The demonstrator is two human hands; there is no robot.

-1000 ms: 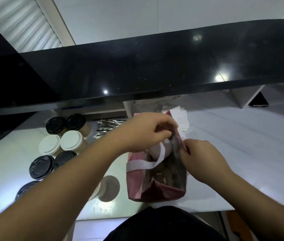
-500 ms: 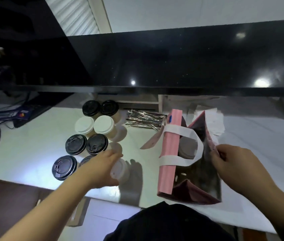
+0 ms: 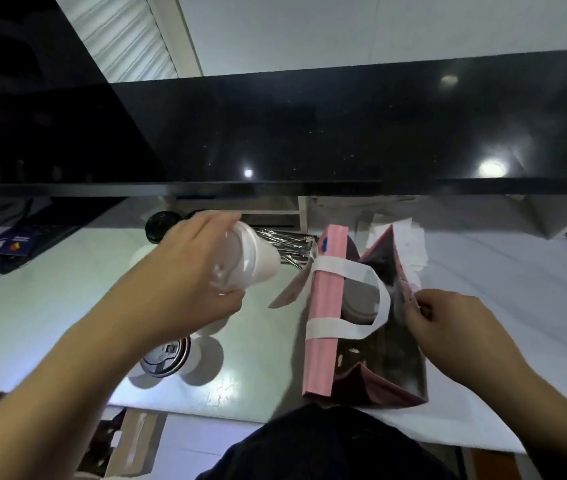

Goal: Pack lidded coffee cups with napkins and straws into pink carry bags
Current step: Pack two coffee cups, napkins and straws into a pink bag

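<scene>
**Second cup on its way to the bag**

The left hand is wrapped round a cup, fingers and thumb curled about its upper part; the cup is lifted off the counter, tilted and blurred, just left of the bag. The right hand pinches the bag's right wall near the rim, pulling the mouth wide.

The bag stands upright at the counter's front edge. A lidded cup already sits inside, under the white handle that arches across the opening.

The step appears to be loading a further cup. Next, I judge, the cup must be righted and lowered into the free space nearer the person, clear of the handle.

Straws lie behind the bag, napkins behind its right side; more cups stand under the left arm.
</scene>
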